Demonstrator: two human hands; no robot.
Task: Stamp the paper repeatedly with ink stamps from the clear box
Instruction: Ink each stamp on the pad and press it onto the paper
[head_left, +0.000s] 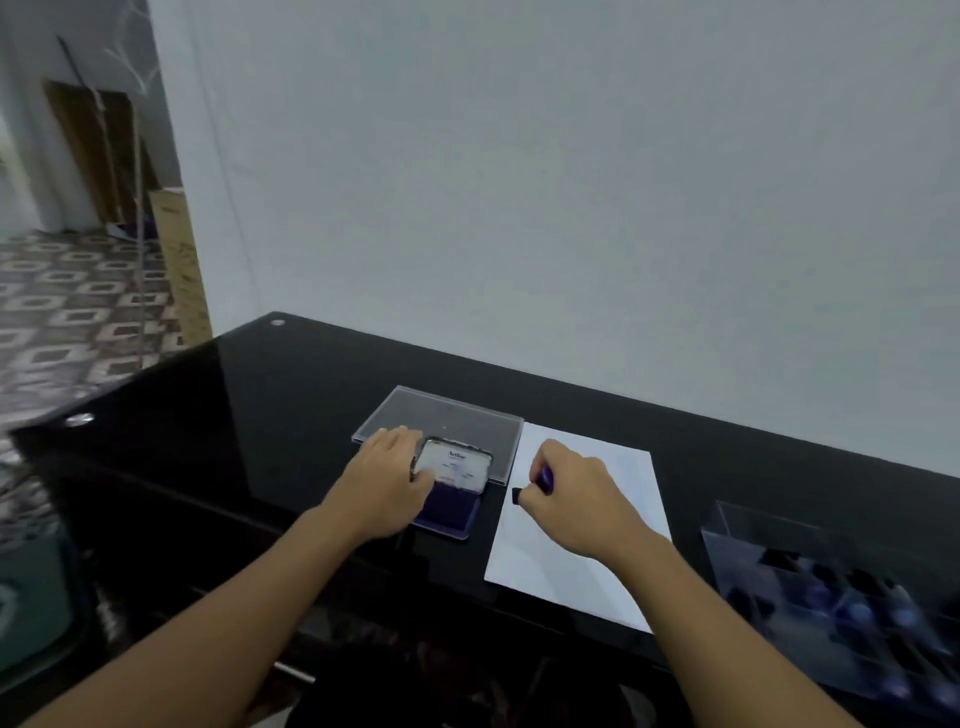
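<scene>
Right hand (576, 499) is curled into a fist around a small stamp (544, 477). The stamp's purple handle shows between thumb and forefinger, and its black end pokes out to the left of the knuckles. This hand hangs over the left part of a white sheet of paper (582, 566), which spreads out under and to the right of the wrist. Whether the black end touches the sheet cannot be told.

Left hand (387, 483) sits just to the left of the right one, with a narrow gap of dark tabletop between them. It grips an ink pad (453, 512) by the left edge of its raised lid, thumb on the lid's white inner face and fingers behind. The purple pad itself lies flat just right of this hand's thumb.

Beyond the fingers of the left hand a flat clear lid (441, 418) lies on the table (249, 415), its right edge meeting the far left corner of the paper.

Well to the right of the right forearm stands the clear box (831, 587); dark and bluish shapes inside it are too blurred to make out.

Past both hands the glossy black table ends at a plain pale wall (571, 182). Far off to the left of the left arm is a patterned floor (62, 301).
</scene>
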